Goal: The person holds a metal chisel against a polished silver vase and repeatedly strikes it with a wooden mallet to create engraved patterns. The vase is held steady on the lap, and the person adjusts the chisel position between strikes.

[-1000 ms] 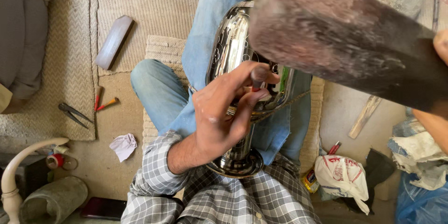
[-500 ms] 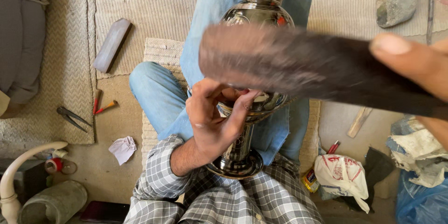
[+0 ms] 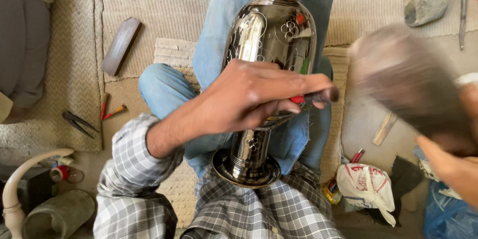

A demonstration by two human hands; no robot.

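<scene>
Lying along the lap, the polished metal vase (image 3: pixel 271 34) has its foot near and its neck far, so its long axis runs straight away from the person. Across its belly rests the left hand (image 3: pixel 249 97), fingers (image 3: pixel 303 85) closed on a red-handled tool (image 3: pixel 313 97) that points right. At the right edge the right hand (image 3: pixel 448 161) swings a dark blurred block (image 3: pixel 406 82) (grip unclear). Nearby sits a white bag (image 3: pixel 366 184), contents unseen.
</scene>
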